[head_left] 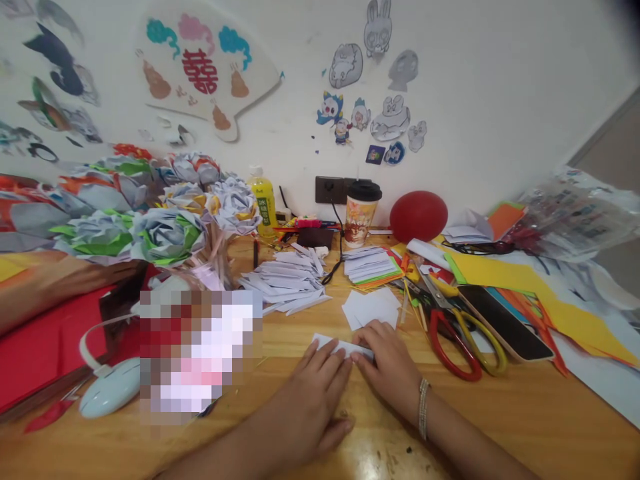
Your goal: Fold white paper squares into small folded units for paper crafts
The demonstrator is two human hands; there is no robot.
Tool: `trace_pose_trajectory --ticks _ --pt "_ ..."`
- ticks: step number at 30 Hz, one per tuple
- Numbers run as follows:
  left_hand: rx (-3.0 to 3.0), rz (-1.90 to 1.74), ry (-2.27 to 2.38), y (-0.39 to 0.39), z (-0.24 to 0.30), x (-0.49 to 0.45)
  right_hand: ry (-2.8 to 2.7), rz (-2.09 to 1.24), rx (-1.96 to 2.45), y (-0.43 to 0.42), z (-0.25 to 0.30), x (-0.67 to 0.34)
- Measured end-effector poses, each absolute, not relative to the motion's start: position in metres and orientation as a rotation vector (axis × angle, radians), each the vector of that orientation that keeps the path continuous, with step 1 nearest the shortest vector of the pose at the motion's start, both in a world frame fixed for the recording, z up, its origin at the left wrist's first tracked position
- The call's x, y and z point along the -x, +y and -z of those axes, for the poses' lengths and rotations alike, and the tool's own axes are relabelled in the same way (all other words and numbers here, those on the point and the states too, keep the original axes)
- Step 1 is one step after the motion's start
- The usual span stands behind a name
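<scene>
A folded strip of white paper [320, 341] lies on the wooden table in front of me. My left hand [316, 395] rests over its left and middle part, fingers stretched out flat and pressing on it, thumb apart. At the strip's right end, my right hand [390, 363] has its bent fingers and thumb closed on the paper. White paper squares [371, 307] lie just beyond my right hand. Farther back are a pile of folded white paper pieces [287, 277] and a stack of white and coloured paper sheets [370, 267].
Scissors [453, 327] and a phone [505, 320] lie to the right. Behind stand a lidded cup [363, 213], a red balloon [419, 215] and a yellow drink bottle [263, 203]. Paper flowers [167, 233] fill the left, near another person's arm [65, 287] and a pale blue device [111, 388].
</scene>
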State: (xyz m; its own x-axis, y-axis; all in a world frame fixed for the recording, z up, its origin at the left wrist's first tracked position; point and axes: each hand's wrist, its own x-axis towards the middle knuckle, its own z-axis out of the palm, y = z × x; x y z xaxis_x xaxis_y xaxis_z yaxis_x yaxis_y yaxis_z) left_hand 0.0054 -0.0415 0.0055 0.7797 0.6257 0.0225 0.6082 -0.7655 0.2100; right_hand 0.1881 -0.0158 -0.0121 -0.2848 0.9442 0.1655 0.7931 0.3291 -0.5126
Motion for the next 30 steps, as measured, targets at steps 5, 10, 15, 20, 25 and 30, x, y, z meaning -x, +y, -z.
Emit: trace_pose_trajectory --ticks 5,10,15,20,25,30 --pt "-2.811 -0.235 1.048 -0.039 -0.01 0.007 -2.2 -0.475 1.577 -0.016 0.006 -0.202" --pt "-2.818 -0.104 1.047 -0.033 -0.01 0.032 -2.209 -0.53 1.596 -0.015 0.002 -0.211" --pt "-2.851 -0.08 1.065 -0.021 -0.01 0.038 -2.249 -0.496 1.567 -0.014 0.001 -0.212" --pt "-2.951 -0.235 1.38 -0.023 -0.018 0.016 -2.34 -0.345 1.553 -0.017 0.001 -0.203" --pt "-3.088 -0.55 1.275 -0.028 -0.013 -0.001 -2.277 -0.292 1.509 -0.019 0.007 -0.192" --pt "-3.097 -0.553 1.086 -0.029 -0.008 -0.007 -2.332 -0.422 1.219 -0.018 0.008 -0.19"
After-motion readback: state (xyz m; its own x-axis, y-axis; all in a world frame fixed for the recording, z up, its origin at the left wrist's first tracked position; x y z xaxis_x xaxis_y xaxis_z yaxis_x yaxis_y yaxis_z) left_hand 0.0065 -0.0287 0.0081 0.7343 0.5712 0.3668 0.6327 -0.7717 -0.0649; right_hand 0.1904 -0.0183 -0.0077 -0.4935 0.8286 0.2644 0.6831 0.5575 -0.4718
